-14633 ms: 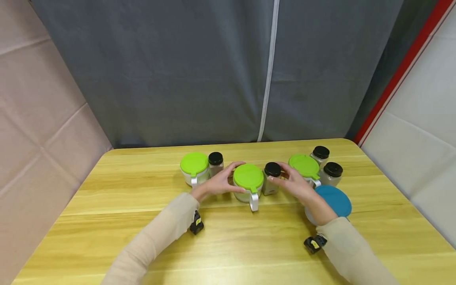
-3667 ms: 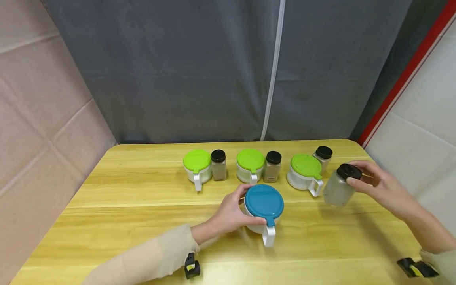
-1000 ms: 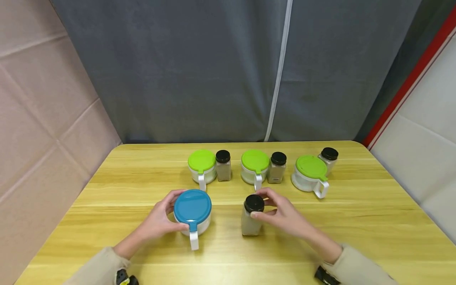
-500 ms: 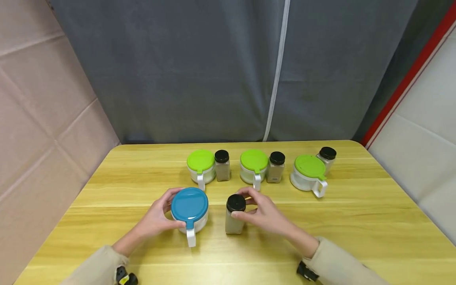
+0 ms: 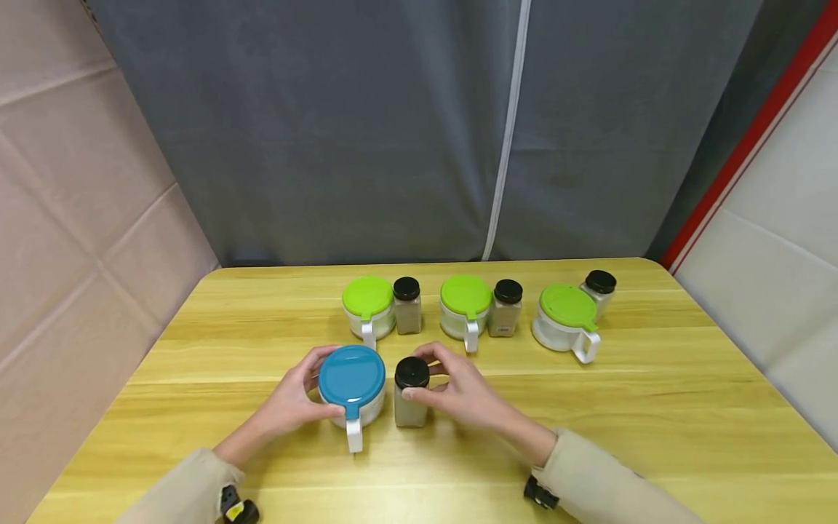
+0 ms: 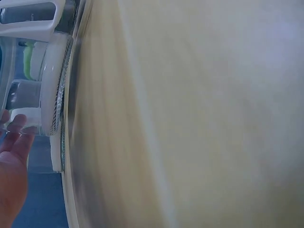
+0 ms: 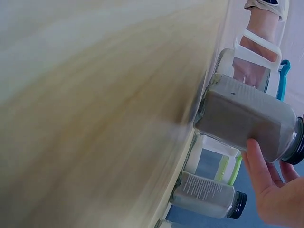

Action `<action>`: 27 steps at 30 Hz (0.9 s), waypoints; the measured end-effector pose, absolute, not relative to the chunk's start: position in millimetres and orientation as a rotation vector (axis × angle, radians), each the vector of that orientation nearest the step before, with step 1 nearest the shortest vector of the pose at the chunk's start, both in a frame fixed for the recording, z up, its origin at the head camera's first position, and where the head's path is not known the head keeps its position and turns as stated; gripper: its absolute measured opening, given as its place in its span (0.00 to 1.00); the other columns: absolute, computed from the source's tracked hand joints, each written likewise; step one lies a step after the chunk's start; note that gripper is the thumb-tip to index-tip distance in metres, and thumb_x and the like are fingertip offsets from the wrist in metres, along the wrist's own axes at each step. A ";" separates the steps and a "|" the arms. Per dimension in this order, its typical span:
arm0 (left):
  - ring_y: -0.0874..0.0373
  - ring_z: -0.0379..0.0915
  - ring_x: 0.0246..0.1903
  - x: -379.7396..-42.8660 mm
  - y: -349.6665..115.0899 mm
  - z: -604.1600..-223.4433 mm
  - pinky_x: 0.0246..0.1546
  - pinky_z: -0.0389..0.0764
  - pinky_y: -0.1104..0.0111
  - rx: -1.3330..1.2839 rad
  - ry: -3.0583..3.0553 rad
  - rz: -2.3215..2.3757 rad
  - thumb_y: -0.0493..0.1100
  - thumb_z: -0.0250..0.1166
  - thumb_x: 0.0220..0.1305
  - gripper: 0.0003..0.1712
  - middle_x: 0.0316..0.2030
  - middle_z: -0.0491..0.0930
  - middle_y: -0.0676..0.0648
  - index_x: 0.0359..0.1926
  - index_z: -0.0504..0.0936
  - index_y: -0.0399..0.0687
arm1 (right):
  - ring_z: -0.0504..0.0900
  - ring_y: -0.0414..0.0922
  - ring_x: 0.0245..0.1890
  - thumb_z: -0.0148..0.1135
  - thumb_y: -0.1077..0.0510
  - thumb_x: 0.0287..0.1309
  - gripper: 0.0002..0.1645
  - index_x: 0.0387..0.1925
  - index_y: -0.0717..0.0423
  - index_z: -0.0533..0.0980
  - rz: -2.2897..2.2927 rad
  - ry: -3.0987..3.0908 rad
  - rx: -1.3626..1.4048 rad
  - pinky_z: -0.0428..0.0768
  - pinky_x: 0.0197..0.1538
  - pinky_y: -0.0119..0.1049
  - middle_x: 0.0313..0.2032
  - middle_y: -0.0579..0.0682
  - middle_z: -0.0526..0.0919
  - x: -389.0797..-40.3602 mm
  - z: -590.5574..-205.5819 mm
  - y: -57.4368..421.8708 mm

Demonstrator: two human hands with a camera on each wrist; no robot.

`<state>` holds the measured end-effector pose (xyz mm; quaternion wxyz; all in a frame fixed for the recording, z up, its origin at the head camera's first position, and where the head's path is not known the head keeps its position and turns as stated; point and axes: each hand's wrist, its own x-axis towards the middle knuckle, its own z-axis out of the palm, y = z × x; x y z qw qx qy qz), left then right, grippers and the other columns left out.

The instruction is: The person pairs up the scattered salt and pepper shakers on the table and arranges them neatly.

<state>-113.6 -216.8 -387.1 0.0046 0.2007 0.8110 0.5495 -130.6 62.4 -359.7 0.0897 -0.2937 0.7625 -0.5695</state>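
My left hand (image 5: pixel 294 397) grips the side of a clear seasoning jar with a blue lid (image 5: pixel 352 378) and a white handle, standing near the front of the table. Its fingers also show against the clear wall of that jar (image 6: pixel 33 85) in the left wrist view. Just to the right, my right hand (image 5: pixel 458 389) holds a square spice bottle with a black cap (image 5: pixel 411 407), thumb and fingers on opposite sides near the cap. In the right wrist view the spice bottle (image 7: pixel 247 116) stands upright on the table, a narrow gap from the blue-lidded jar in the head view.
Behind stands a row on the wooden table (image 5: pixel 655 407): a green-lidded jar (image 5: pixel 368 298) beside a black-capped bottle (image 5: pixel 408 309), another green-lidded jar (image 5: pixel 466 297) beside a bottle (image 5: pixel 506 309), and at right a green-lidded jar (image 5: pixel 567 309) before a bottle (image 5: pixel 599 287). A grey curtain (image 5: pixel 327 131) hangs behind.
Over the last second my right hand has brought the spice bottle left, close to the blue-lidded jar. Earlier, the blue-lidded jar moved left from the right side, and the bottle came from the right.
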 end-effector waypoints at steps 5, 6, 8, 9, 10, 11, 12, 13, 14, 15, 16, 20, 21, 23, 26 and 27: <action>0.52 0.66 0.49 -115.8 -215.7 -390.1 0.47 0.69 0.66 0.639 2.528 1.739 0.34 0.72 0.40 0.44 0.52 0.68 0.41 0.59 0.60 0.42 | 0.74 0.49 0.45 0.66 0.53 0.46 0.27 0.47 0.54 0.67 -1.692 2.269 -0.882 0.76 0.38 0.32 0.45 0.50 0.72 -132.1 -360.7 58.2; 0.52 0.66 0.49 -116.0 -215.5 -390.9 0.47 0.69 0.66 0.641 2.525 1.744 0.34 0.72 0.40 0.44 0.52 0.68 0.41 0.59 0.60 0.42 | 0.74 0.50 0.45 0.66 0.53 0.46 0.27 0.47 0.54 0.67 -1.692 2.272 -0.885 0.76 0.38 0.33 0.45 0.51 0.72 -132.4 -360.8 57.6; 0.53 0.67 0.49 -116.6 -215.2 -392.5 0.47 0.69 0.66 0.644 2.520 1.753 0.34 0.72 0.40 0.44 0.52 0.68 0.41 0.59 0.60 0.41 | 0.74 0.50 0.45 0.66 0.52 0.46 0.27 0.47 0.55 0.67 -1.689 2.282 -0.888 0.76 0.38 0.33 0.46 0.51 0.72 -132.9 -361.2 56.7; 0.53 0.67 0.49 -116.9 -215.1 -393.2 0.47 0.69 0.66 0.644 2.519 1.755 0.34 0.72 0.40 0.44 0.52 0.68 0.41 0.59 0.60 0.41 | 0.74 0.50 0.45 0.66 0.52 0.46 0.27 0.47 0.54 0.67 -1.684 2.287 -0.885 0.76 0.38 0.33 0.46 0.51 0.71 -133.0 -361.3 56.4; 0.53 0.67 0.49 -117.1 -215.0 -393.8 0.47 0.69 0.66 0.652 2.521 1.757 0.33 0.72 0.40 0.44 0.52 0.68 0.41 0.59 0.60 0.41 | 0.74 0.50 0.46 0.66 0.52 0.46 0.27 0.48 0.55 0.67 -1.682 2.290 -0.886 0.76 0.38 0.33 0.46 0.51 0.71 -133.1 -361.3 56.0; 0.53 0.67 0.48 -117.4 -214.8 -394.3 0.47 0.69 0.66 0.658 2.522 1.759 0.33 0.72 0.40 0.44 0.52 0.68 0.40 0.59 0.60 0.40 | 0.74 0.50 0.46 0.66 0.52 0.46 0.28 0.48 0.54 0.67 -1.680 2.294 -0.883 0.76 0.38 0.34 0.46 0.51 0.71 -133.2 -361.3 55.7; 0.53 0.67 0.48 -117.6 -214.6 -394.7 0.46 0.69 0.66 0.656 2.519 1.764 0.33 0.72 0.40 0.44 0.52 0.68 0.40 0.59 0.60 0.41 | 0.74 0.50 0.46 0.67 0.52 0.46 0.28 0.48 0.54 0.67 -1.677 2.298 -0.881 0.76 0.38 0.34 0.47 0.51 0.71 -133.3 -361.2 55.4; 0.53 0.67 0.48 -117.9 -214.7 -395.1 0.46 0.70 0.66 0.660 2.518 1.766 0.33 0.72 0.40 0.44 0.52 0.68 0.40 0.59 0.60 0.40 | 0.74 0.50 0.46 0.67 0.52 0.46 0.28 0.48 0.54 0.67 -1.673 2.302 -0.880 0.77 0.38 0.34 0.47 0.51 0.71 -133.4 -361.2 54.9; 0.53 0.67 0.48 -118.1 -214.7 -395.5 0.46 0.69 0.66 0.665 2.514 1.769 0.33 0.71 0.41 0.43 0.52 0.68 0.40 0.59 0.60 0.40 | 0.74 0.50 0.46 0.67 0.52 0.46 0.28 0.48 0.54 0.67 -1.669 2.306 -0.878 0.77 0.38 0.34 0.47 0.50 0.71 -133.5 -361.2 54.4; 0.53 0.67 0.48 -118.3 -214.8 -395.9 0.46 0.69 0.66 0.668 2.511 1.772 0.33 0.71 0.41 0.43 0.52 0.68 0.39 0.59 0.59 0.40 | 0.74 0.50 0.46 0.67 0.52 0.46 0.28 0.48 0.54 0.67 -1.666 2.309 -0.879 0.76 0.38 0.33 0.47 0.50 0.71 -133.6 -361.2 53.7; 0.53 0.67 0.48 -118.4 -214.7 -396.1 0.46 0.69 0.66 0.671 2.508 1.773 0.33 0.71 0.41 0.43 0.52 0.67 0.39 0.59 0.59 0.39 | 0.74 0.50 0.46 0.67 0.52 0.45 0.28 0.48 0.54 0.67 -1.665 2.311 -0.882 0.77 0.38 0.33 0.46 0.50 0.71 -133.7 -361.3 53.1; 0.55 0.66 0.49 -118.5 -214.4 -396.4 0.47 0.69 0.66 0.661 2.491 1.785 0.32 0.71 0.42 0.43 0.53 0.67 0.38 0.59 0.58 0.39 | 0.74 0.51 0.46 0.66 0.52 0.46 0.27 0.47 0.55 0.67 -1.660 2.317 -0.894 0.77 0.37 0.33 0.46 0.51 0.71 -133.9 -361.6 50.7; 0.56 0.66 0.49 -118.5 -214.3 -396.5 0.47 0.69 0.67 0.660 2.490 1.785 0.32 0.70 0.42 0.43 0.53 0.66 0.38 0.59 0.58 0.39 | 0.74 0.52 0.46 0.66 0.52 0.46 0.27 0.47 0.55 0.67 -1.661 2.318 -0.895 0.77 0.37 0.33 0.46 0.51 0.71 -133.8 -361.5 50.3; 0.57 0.66 0.49 -118.6 -214.1 -396.7 0.47 0.68 0.68 0.663 2.488 1.787 0.32 0.70 0.42 0.43 0.54 0.66 0.38 0.59 0.58 0.39 | 0.74 0.52 0.46 0.66 0.52 0.46 0.28 0.47 0.55 0.67 -1.659 2.324 -0.891 0.77 0.37 0.32 0.46 0.52 0.71 -133.4 -361.2 49.9; 0.59 0.65 0.50 -119.1 -214.3 -397.4 0.47 0.68 0.69 0.680 2.482 1.788 0.31 0.70 0.43 0.43 0.54 0.65 0.38 0.59 0.58 0.38 | 0.74 0.52 0.46 0.67 0.51 0.46 0.28 0.47 0.54 0.67 -1.652 2.337 -0.880 0.76 0.37 0.31 0.46 0.51 0.71 -133.4 -360.7 49.4; 0.60 0.65 0.50 -119.3 -214.5 -397.5 0.48 0.68 0.70 0.686 2.480 1.789 0.31 0.70 0.43 0.43 0.54 0.65 0.37 0.59 0.57 0.38 | 0.74 0.51 0.46 0.67 0.51 0.45 0.28 0.47 0.54 0.67 -1.647 2.343 -0.876 0.76 0.36 0.30 0.46 0.50 0.71 -133.4 -360.6 49.3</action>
